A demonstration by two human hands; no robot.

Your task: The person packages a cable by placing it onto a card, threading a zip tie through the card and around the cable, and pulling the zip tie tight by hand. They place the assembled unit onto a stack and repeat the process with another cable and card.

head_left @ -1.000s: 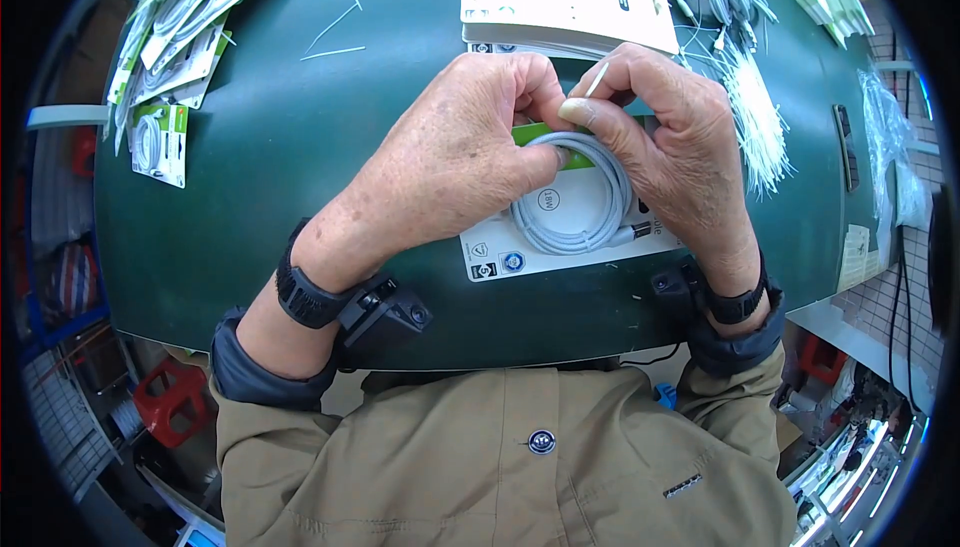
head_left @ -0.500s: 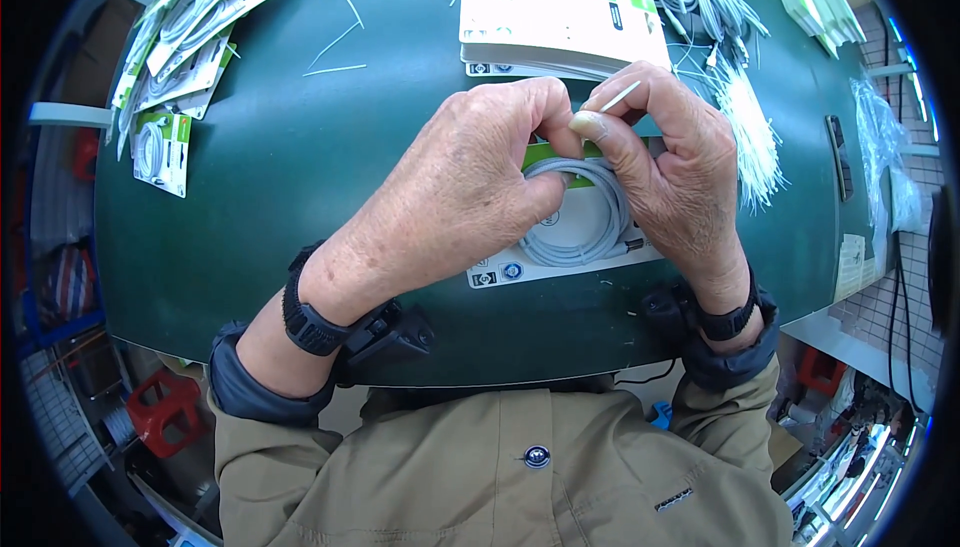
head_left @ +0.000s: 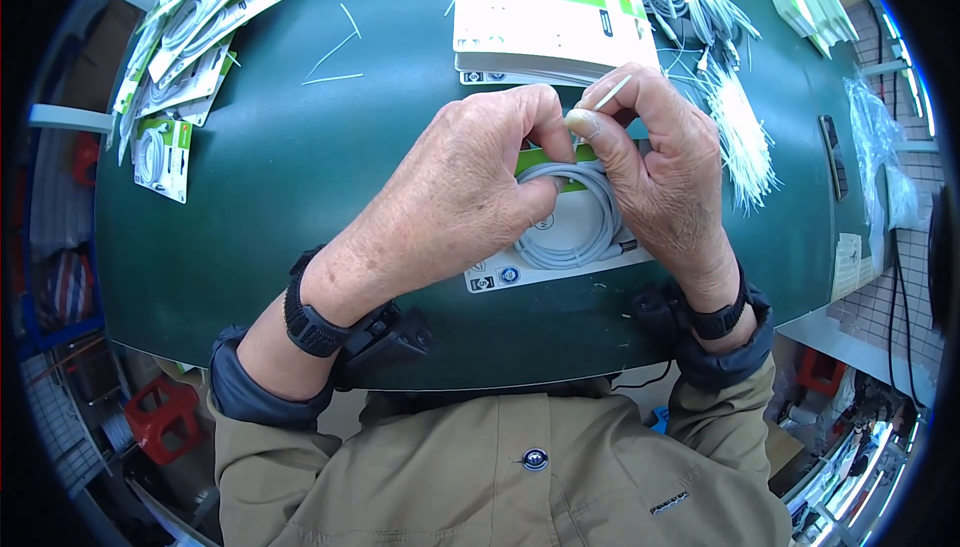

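Coil (head_left: 572, 256) is laid against a white-and-green card (head_left: 568, 217), seen over the near part of the table (head_left: 290, 197), between the two hands. By the left hand (head_left: 475, 167) the coil is met from the left: the wrist is angled inward, the back is turned up, the thumb is laid at the coil's upper edge, and the index finger is bent down just above it. Thumb and index tip are parted; whether anything is gripped there cannot be told. The right hand (head_left: 668, 162) is held on the opposite side, its back turned up and outward, its fingers curled. A white tie (head_left: 613, 93) is clamped between its thumb and index finger, the free end pointed up and to the right. Both sets of fingertips are held close together near the card's top. Each wrist is circled by a black strap (head_left: 312, 329). Beyond the hands, a stack (head_left: 550, 27) of cards is set, with a bundle (head_left: 738, 142) of ties to its right.
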